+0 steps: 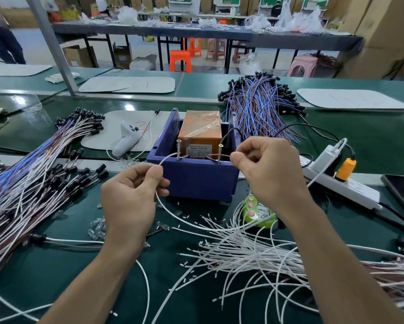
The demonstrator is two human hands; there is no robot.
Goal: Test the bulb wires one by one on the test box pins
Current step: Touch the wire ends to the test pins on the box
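Nearest you, loose white wires (243, 253) fan across the green table (56, 277) between your two bare forearms. They are within easy reach and are probably the stock waiting to be tested. At far left a thick heap of bulb wires (32, 178) with black holders lies well apart from them, perhaps a separate batch, though that is not certain.

Your left hand (130, 197) pinches a white wire (167, 159) between thumb and forefinger, with the other fingers curled in. Gripping so near the tip gives fine control as the end meets the left screw (178, 149). The slack loops down and to the right under your right wrist, and its bulb cannot be made out.

Straight ahead sits the purple box (196, 178), with two upright screws on its front wall serving as the test pins. An orange block (201, 127) fills the inside.

Your right hand (268, 167) pinches a brown wire (225, 155) the same way, with its tip against the right screw (220, 153). Touching both screws at once should close the circuit through the bulb. No glow is visible.

A green keypad (257, 211) lies just beside the box, below your right wrist. Farther right is a white power strip (341, 183) with plugs in it, likely feeding the box.
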